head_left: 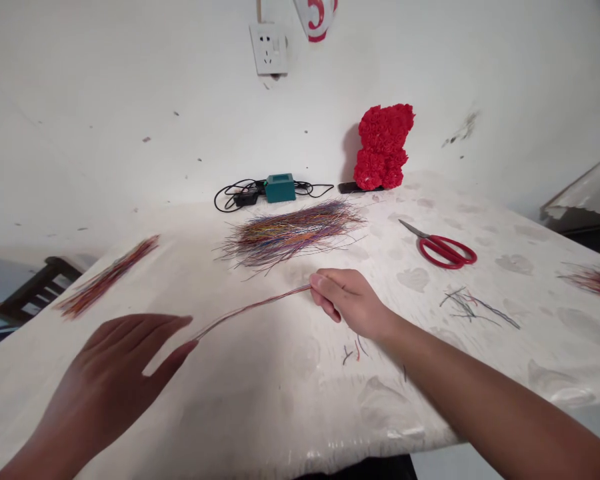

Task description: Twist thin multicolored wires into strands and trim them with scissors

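Note:
A thin bundle of wires, reddish and dark, stretches above the table between my two hands. My right hand is closed, pinching the bundle's right end between thumb and fingers. At the other end is my left hand, with fingers straight and thumb apart from them. The wires' left end meets its thumb tip, and a gap shows between thumb and fingertips. Beyond the hands lies a large heap of multicoloured wires. A smaller reddish wire bundle rests at the table's left side.
Red-handled scissors lie right of the heap. Short wire scraps and a few bits lie nearby. Another wire bundle is at the right edge. By the wall stand a teal box with black cables and a red flower figure.

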### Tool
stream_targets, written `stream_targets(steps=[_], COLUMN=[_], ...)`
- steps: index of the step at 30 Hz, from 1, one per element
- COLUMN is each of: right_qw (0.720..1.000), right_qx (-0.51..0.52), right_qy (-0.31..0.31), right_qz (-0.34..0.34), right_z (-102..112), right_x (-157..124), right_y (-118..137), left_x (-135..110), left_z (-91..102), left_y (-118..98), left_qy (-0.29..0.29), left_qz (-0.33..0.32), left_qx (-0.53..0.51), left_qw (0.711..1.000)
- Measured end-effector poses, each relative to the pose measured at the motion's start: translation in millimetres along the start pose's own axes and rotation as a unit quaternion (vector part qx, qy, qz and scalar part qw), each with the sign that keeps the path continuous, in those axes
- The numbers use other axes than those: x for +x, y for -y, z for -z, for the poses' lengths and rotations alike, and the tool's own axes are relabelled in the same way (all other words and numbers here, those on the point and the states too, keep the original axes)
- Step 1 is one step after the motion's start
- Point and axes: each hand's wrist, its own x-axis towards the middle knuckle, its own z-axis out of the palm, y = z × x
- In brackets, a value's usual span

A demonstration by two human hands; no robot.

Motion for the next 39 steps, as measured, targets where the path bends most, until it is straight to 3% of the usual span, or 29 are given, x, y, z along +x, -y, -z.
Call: stream_targets(steps=[3, 5, 8, 12, 15, 18, 20, 28, 39], right_qw=[1.0, 1.0, 1.0, 0.999, 0.997, 0.992, 0.991, 0.994, 0.999], right_qx=[-0.007, -0.011, -0.019, -0.037, -0.058, -0.08, -0.082, -0.068, 0.029], right_qy=[-0.004, -0.003, 0.001, 0.004, -0.02, -0.048, -0.052, -0.032, 0.025], right_qz=[0.007, 0.008, 0.001, 0.015, 0.049, 0.081, 0.094, 0.084, -0.024], right_z=[0, 0, -2, -2, 2, 8, 10, 9, 6], right_x=[0, 0, -2, -3, -1, 3, 5, 6, 7], right_y=[1, 2, 3, 6, 8, 7, 6, 1, -3], left_x=[12, 26, 52, 92, 114, 123, 124, 116, 100], left_z=[13.5, 19.4, 18.7, -1.6, -19.3, -29.3, -32.8, -51.1, -63.5], left_y=[-8, -26, -65, -108, -123, -127, -125, -107, -93], left_qy=[0.005, -0.038, -0.045, 0.03, 0.067, 0.079, 0.053, -0.09, -0.111], left_qz=[-0.022, -0.002, -0.042, -0.119, -0.093, -0.054, -0.059, -0.209, -0.228], left_qx=[0.114, 0.115, 0.055, -0.056, -0.142, -0.162, -0.133, -0.007, -0.047], left_qw=[0.993, 0.993, 0.997, 0.991, 0.983, 0.982, 0.988, 0.974, 0.966])
